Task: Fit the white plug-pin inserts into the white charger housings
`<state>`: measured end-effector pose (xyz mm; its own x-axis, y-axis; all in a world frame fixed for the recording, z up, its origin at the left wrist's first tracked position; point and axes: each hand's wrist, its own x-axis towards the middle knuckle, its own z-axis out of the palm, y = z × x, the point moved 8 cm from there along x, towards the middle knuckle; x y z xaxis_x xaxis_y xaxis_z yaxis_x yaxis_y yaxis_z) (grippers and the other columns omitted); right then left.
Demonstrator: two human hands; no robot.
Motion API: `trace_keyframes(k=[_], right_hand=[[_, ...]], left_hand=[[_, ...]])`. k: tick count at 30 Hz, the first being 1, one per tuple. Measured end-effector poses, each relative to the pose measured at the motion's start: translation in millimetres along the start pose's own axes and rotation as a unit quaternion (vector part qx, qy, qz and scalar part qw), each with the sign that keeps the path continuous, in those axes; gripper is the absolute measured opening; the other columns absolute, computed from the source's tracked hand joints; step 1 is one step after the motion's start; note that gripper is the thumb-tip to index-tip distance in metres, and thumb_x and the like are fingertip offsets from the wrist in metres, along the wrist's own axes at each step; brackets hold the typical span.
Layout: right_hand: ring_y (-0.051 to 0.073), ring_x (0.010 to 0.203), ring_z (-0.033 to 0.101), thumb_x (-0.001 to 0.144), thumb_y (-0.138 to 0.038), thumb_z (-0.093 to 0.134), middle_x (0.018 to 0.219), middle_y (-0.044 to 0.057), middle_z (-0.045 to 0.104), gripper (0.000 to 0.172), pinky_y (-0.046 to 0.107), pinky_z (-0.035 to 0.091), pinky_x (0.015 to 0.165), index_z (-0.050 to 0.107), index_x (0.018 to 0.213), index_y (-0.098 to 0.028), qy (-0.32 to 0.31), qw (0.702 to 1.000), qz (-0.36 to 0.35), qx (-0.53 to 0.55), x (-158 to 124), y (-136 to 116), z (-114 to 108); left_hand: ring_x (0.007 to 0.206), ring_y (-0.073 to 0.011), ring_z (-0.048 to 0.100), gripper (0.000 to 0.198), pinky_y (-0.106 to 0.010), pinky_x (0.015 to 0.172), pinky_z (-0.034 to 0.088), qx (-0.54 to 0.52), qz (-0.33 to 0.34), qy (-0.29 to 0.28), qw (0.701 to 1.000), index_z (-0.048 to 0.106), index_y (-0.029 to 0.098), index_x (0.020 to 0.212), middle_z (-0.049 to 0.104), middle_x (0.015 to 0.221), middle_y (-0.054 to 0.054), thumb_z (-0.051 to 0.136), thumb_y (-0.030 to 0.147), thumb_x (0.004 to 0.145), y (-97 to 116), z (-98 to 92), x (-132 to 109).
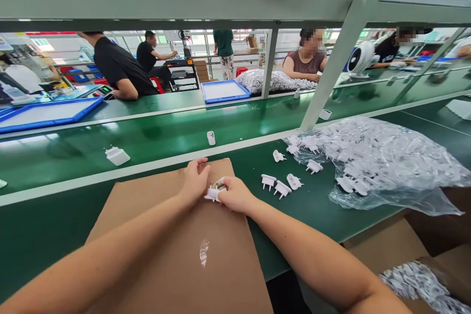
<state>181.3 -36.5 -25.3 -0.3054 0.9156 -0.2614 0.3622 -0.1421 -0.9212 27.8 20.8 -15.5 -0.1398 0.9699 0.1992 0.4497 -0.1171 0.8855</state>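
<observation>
A white two-pin plug piece (pixel 212 193) is in my right hand (pixel 237 197), pinched between thumb and fingers above the cardboard sheet. Its pins point up, and part of it is hidden by the fingers. Close beside it on the left is my left hand (pixel 196 179), fingers stretched forward and the thumb apart, with nothing visible between them. Whether the left palm touches the plug piece I cannot tell. Several loose white plug pieces (pixel 282 189) lie on the green table to the right, near a clear plastic bag (pixel 397 157) full of similar pieces.
Beyond a pale rail runs a green conveyor belt (pixel 165 132) carrying white chargers (pixel 117 156). The brown cardboard (pixel 176 265) lies under my hands. A slanted metal post (pixel 331 68) rises at right. A box of white parts (pixel 415 279) stands lower right. Several people work across the belt.
</observation>
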Motion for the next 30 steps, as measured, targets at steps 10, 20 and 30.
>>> trace_keyframes(k=[10, 20, 30], right_hand=[[0.008, 0.049, 0.049, 0.073, -0.02, 0.072, 0.068, -0.002, 0.063, 0.023, 0.017, 0.029, 0.039, 0.061, 0.093, -0.018, 0.0, 0.977, 0.048, 0.209, 0, -1, -9], [0.003, 0.041, 0.044, 0.075, -0.027, 0.072, 0.06, -0.006, 0.056, 0.021, 0.015, 0.019, 0.033, 0.061, 0.09, -0.018, -0.019, 0.931, 0.056, 0.36, -1, -9, -25], [0.007, 0.056, 0.054, 0.067, -0.046, 0.078, 0.084, 0.0, 0.066, 0.044, 0.017, 0.034, 0.042, 0.06, 0.098, -0.019, 0.069, 0.965, -0.105, 0.23, -10, -29, -40]], left_hand=[[0.138, -0.035, 0.035, 0.069, -0.045, 0.109, 0.036, 0.467, 0.181, -0.225, 0.836, 0.052, 0.02, 0.141, 0.034, 0.157, -0.011, 0.057, 0.005, 0.073, 48, 31.0, 118], [0.093, -0.0263, 0.061, 0.034, -0.031, 0.077, 0.045, 0.377, 0.166, -0.182, 0.893, 0.068, 0.016, 0.1, 0.065, 0.107, -0.009, 0.069, 0.042, 0.078, 61, -1.4, 76], [0.078, -0.0221, 0.058, 0.045, -0.031, 0.068, 0.045, 0.084, 0.104, -0.194, 0.972, 0.072, 0.021, 0.102, 0.065, 0.093, -0.006, 0.08, 0.053, 0.071, 44, 0.5, -62]])
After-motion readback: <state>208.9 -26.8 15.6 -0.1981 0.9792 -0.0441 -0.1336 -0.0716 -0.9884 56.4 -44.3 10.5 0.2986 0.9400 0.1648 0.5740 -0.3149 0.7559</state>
